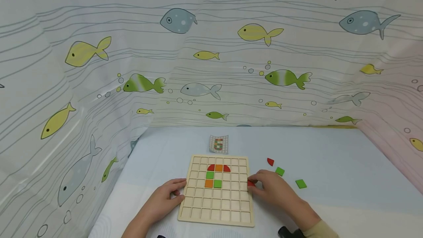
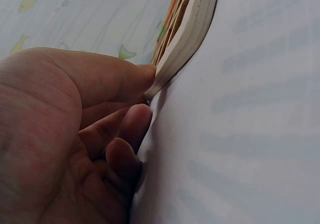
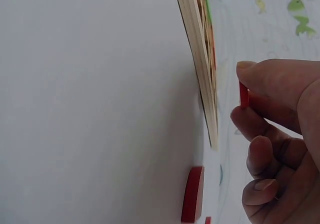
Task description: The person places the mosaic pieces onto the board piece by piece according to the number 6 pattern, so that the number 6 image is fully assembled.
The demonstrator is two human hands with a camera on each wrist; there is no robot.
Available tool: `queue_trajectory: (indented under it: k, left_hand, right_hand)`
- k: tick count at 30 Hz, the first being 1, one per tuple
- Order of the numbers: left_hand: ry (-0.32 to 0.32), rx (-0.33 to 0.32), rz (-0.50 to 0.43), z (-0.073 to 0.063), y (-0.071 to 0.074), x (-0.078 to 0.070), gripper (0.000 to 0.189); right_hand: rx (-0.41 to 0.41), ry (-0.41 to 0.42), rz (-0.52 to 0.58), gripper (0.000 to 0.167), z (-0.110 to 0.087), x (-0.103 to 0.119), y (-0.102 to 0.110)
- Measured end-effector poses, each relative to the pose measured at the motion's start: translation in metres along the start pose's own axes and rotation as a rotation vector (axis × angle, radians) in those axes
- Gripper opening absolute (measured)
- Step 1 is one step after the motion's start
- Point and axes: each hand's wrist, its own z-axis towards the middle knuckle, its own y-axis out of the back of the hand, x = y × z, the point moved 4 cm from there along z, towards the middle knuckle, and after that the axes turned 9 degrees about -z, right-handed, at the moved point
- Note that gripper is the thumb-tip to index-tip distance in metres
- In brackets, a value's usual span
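A square wooden grid board (image 1: 235, 205) lies on the table in front of me. Upper cells hold two red quarter-circle tiles (image 1: 226, 168) flanking an orange square tile (image 1: 219, 168). Beneath are a green tile (image 1: 210, 175), then another orange tile (image 1: 209, 183) beside a second green one (image 1: 217, 184). My left hand (image 1: 162, 198) rests against the board's left edge, thumb and fingertips touching it, other fingers loosely bent. At the right edge, my right hand (image 1: 272, 186) pinches a red tile (image 3: 243, 95) between thumb and fingers, its outline partly covered.
Right of the board lie a loose red quarter-circle tile (image 1: 270, 161) and two green square tiles (image 1: 301, 184). Behind the board is a small pattern card (image 1: 218, 144). A fish-printed curtain (image 1: 228, 80) rises at the table's back and sides.
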Motion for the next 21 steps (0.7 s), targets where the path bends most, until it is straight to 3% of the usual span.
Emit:
queue_trajectory:
  k: [21]
  left_hand:
    - [-0.016, 0.012, 0.03, 0.0, 0.001, 0.002, 0.046]
  right_hand:
    - [0.039, 0.056, 0.041, 0.021, 0.03, 0.028, -0.013]
